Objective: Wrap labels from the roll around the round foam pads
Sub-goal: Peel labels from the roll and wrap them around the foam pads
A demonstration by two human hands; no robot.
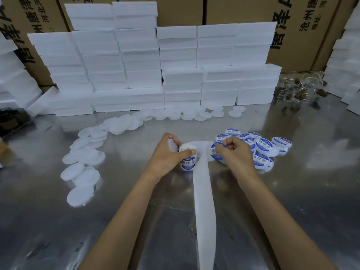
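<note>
My left hand (169, 154) grips the label roll (188, 155), thumb across its front, and a bare white foam pad (172, 145) sits behind its fingers. My right hand (233, 152) pinches a blue and white label (216, 152) at the edge where it leaves the backing. A long strip of white backing paper (204, 201) runs from the roll toward me along the metal table (116, 221). Labelled pads (263, 147) lie in a heap right of my right hand. Bare round pads (83, 172) lie in a curved line on the left.
Stacks of white foam blocks (155, 75) stand along the back of the table, with cardboard cartons (303, 32) behind them. More bare pads (187, 114) lie at the foot of the stacks. Clear plastic jars (300, 88) sit at the back right.
</note>
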